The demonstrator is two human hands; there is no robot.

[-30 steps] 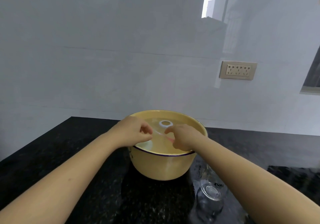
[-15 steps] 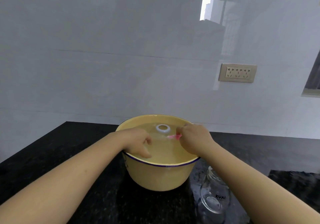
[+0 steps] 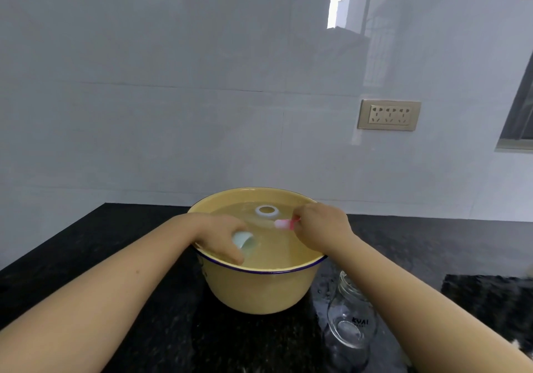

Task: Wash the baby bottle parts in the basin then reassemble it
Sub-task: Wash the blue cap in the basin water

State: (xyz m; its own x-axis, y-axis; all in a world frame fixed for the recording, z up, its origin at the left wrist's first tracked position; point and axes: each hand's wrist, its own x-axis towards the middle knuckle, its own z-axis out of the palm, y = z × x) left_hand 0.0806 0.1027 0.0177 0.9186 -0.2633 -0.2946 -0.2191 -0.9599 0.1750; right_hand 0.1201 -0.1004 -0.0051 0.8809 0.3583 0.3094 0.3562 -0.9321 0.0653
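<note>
Over the round basin (image 3: pixel 259 292), left fingers (image 3: pixel 227 227) grip a smooth cap (image 3: pixel 245 241).

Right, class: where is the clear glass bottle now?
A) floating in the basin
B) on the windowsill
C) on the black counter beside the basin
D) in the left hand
C: the glass bottle sits on the black counter outside the yellow basin, while the left hand grips a pale cap and the right hand pinches a pink brush over the water.
</note>
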